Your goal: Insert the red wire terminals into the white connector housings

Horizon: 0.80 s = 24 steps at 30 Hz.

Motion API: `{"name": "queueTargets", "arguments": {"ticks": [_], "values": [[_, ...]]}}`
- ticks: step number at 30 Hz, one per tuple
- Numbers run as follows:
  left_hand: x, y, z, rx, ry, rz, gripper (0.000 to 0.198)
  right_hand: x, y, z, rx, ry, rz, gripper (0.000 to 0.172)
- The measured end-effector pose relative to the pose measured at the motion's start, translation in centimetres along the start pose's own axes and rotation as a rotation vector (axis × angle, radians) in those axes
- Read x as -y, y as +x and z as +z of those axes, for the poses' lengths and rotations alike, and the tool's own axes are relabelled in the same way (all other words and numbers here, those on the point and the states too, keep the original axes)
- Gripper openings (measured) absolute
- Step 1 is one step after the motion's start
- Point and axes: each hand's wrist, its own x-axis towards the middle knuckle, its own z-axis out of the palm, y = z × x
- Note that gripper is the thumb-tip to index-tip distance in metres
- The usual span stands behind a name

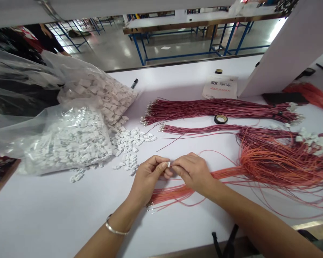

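Note:
Between thumb and fingers, my left hand (152, 172) pinches a small white plastic connector housing (168, 164). My right hand (192, 170) is closed right beside it, its fingertips pinching a thin wire whose end meets the housing. How deep the wire sits in it I cannot tell. Under both hands lies a bundle of orange wires (172, 193) with metal terminals at the left end. Loose white housings (130, 141) are scattered left of my hands, spilling from a clear plastic bag (70, 138).
Dark red wire bundles (204, 109) lie across the back, with a roll of black tape (220, 119) by them. A tangle of orange and red wires (271, 157) spreads at right. A second bag (97, 89) holds beige pieces. A marker (134, 83) and a notebook (220, 87) lie behind.

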Motion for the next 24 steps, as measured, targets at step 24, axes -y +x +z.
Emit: {"name": "queueTargets", "arguments": {"ticks": [24], "values": [[0.1, 1.1, -1.3, -0.031, 0.056, 0.002, 0.020, -5.7, 8.2, -0.2, 0.341, -0.464, 0.165, 0.007]]}}
